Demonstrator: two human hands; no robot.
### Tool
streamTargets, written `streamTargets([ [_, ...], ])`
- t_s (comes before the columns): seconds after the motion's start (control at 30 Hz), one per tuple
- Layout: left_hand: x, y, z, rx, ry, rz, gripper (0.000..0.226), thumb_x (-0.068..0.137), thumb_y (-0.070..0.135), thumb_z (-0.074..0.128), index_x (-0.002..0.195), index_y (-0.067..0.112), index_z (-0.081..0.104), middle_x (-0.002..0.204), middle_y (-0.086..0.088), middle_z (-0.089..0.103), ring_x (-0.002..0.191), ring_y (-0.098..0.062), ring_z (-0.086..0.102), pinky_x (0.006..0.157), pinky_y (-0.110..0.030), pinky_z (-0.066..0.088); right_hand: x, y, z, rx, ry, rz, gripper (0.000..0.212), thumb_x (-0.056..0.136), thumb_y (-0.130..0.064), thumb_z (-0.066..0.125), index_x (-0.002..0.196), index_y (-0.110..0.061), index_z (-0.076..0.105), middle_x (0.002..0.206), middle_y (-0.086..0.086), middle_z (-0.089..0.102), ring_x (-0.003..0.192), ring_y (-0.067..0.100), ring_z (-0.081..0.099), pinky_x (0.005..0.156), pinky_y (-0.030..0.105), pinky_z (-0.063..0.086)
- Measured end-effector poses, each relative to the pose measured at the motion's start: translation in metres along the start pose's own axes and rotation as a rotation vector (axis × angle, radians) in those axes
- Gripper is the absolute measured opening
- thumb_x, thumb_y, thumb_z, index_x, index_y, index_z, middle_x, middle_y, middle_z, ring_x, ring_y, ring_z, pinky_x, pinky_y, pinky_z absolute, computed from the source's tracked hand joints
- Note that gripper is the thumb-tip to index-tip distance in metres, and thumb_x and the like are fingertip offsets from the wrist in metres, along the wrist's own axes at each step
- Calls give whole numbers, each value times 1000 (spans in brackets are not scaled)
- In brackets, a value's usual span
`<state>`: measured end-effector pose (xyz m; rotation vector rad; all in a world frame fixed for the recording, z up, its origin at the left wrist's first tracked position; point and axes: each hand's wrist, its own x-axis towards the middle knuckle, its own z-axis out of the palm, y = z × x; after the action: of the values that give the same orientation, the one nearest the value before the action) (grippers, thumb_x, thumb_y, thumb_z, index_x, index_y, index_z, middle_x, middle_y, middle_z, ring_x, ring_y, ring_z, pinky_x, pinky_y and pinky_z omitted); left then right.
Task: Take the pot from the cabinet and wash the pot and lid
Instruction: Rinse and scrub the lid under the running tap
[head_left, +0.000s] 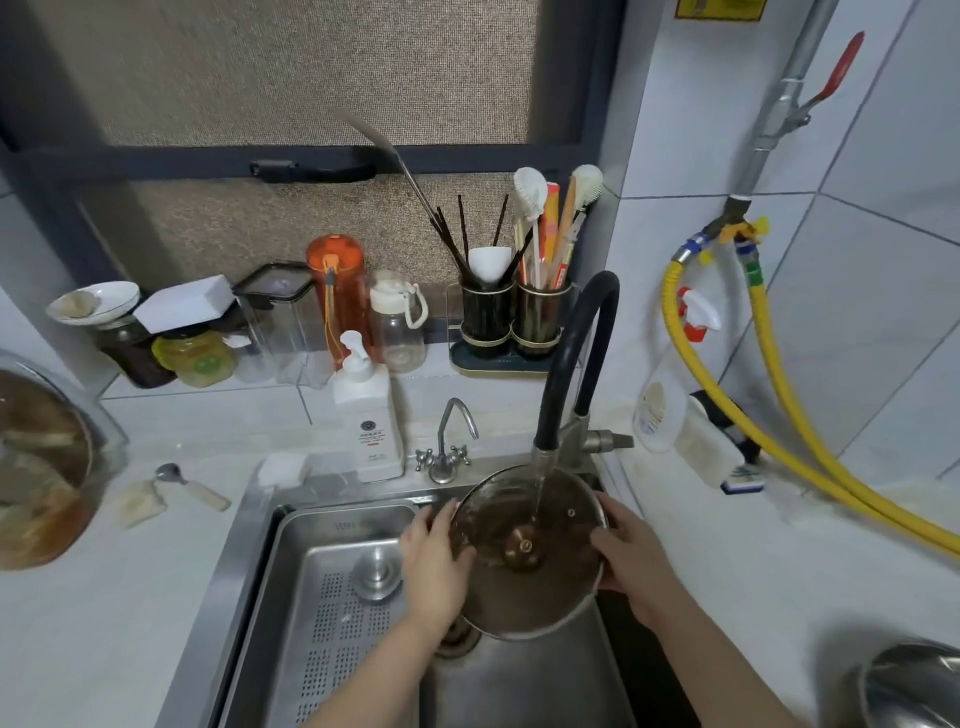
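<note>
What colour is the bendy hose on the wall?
Yellow; the hose shows best in the head view, at the right.

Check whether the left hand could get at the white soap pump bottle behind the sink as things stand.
Probably yes: the left hand would have to release the lid first, but nothing stands between it and the pump bottle.

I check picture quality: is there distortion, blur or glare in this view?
Head view: wide-angle bending curves the window frame and tiles; the lid and both hands look slightly soft; light is even, with mild sheen on the sink.
</note>
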<state>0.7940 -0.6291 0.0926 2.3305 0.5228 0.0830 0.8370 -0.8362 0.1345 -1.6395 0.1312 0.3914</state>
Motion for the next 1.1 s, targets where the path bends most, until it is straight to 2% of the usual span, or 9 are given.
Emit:
streamTargets([
  [0.1, 6, -7, 2, -222, -53, -90, 66, 84, 3, 62, 144, 13, 36, 140, -10, 48, 130, -26, 45, 114, -36, 32, -7, 0, -7, -30, 1, -38, 48, 91, 2, 45, 126, -30, 54, 100, 3, 71, 91, 19, 67, 62, 31, 59],
  [0.2, 10, -10, 5, -392, -97, -160, 54, 86, -3, 57, 133, 23, 49, 127, -10, 63, 112, -23, 62, 102, -41, 47, -15, 5, -17, -17, -9, -53, 45, 94, -4, 47, 128, -33, 49, 104, 0, 69, 93, 13, 64, 60, 25, 57],
  [0.33, 7, 2, 0, -528, -40, -160, 42, 86, -6, 58, 124, 11, 57, 105, -11, 70, 85, -20, 66, 79, -22, 55, -18, 20, -24, 59, 11, -44, 40, 94, -8, 50, 126, -31, 53, 111, -5, 68, 101, 13, 61, 68, 30, 58],
  [0.43, 7, 8, -10, -569, -21, -121, 30, 86, -8, 58, 113, 6, 63, 81, -1, 67, 56, 0, 60, 54, -6, 49, -12, 33, -23, 7, 75, -37, 43, 92, -3, 51, 110, -41, 59, 96, -12, 72, 96, 15, 64, 77, 42, 58],
  [0.57, 8, 7, -28, -481, 28, -49, 32, 83, 9, 69, 114, 9, 68, 93, -5, 74, 84, -15, 68, 88, -30, 53, -3, 43, -11, -194, 54, -52, 46, 92, -6, 48, 106, -49, 60, 85, -12, 69, 90, 17, 64, 84, 40, 54],
  [0.63, 7, 8, -37, -411, 60, -32, 27, 83, 13, 69, 110, 12, 71, 89, -11, 74, 78, -19, 65, 81, -30, 50, 0, 43, -1, -201, 24, -32, 40, 94, -6, 45, 116, -36, 60, 81, -11, 65, 90, 18, 61, 80, 33, 50],
  [0.77, 4, 0, -48, -336, 101, -60, 13, 83, 15, 67, 90, 21, 76, 75, -11, 74, 74, -28, 69, 76, -37, 54, 13, 51, 12, -254, -28, 12, 41, 90, -5, 51, 98, -43, 65, 105, 3, 71, 105, 26, 63, 93, 39, 51],
  [0.93, -6, -22, -48, -506, 51, -284, 29, 83, 2, 64, 62, 21, 68, 41, 8, 62, 56, -20, 55, 59, -30, 45, 20, 42, 17, -314, -20, 31, 27, 89, -5, 56, 109, -16, 70, 99, 4, 70, 103, 24, 63, 100, 42, 47],
  [1.1, -13, -40, -29, -536, -80, -351, 16, 84, 1, 63, 91, 11, 73, 64, -5, 66, 56, -21, 59, 46, -22, 46, 15, 32, 2, -318, 0, 16, 21, 91, -10, 56, 102, -26, 64, 92, -2, 69, 89, 18, 64, 81, 37, 55],
])
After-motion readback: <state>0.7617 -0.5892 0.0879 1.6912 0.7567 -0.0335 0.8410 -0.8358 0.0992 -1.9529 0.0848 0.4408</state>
